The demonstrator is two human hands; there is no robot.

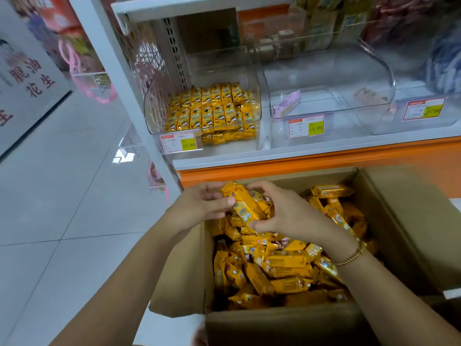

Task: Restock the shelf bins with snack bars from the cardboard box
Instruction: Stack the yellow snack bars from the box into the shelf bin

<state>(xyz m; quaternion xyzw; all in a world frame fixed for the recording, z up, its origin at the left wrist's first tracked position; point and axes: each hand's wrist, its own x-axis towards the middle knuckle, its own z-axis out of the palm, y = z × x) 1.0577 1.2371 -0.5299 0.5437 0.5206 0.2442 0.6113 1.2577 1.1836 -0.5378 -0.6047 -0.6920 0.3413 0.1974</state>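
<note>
Snack bars [245, 208] bunched above far-left corner of cardboard box [274, 325], left hand [202, 204] and right hand [287, 213] both curled round bunch. Box heaped full. Left bin [151, 113] about half stocked in rows; middle bin [349, 126] seemingly near bare through glare. Most restocking left.

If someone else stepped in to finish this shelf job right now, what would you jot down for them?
Hands: left hand and right hand together grip one handful of snack bars above the cardboard box.
Box: open, below the shelf, heaped with loose yellow bars.
Done: left bin partly filled, bars in neat rows.
Middle bin: holds only a pink packet.
Left: place this handful in the left bin, then keep fetching more.
</note>
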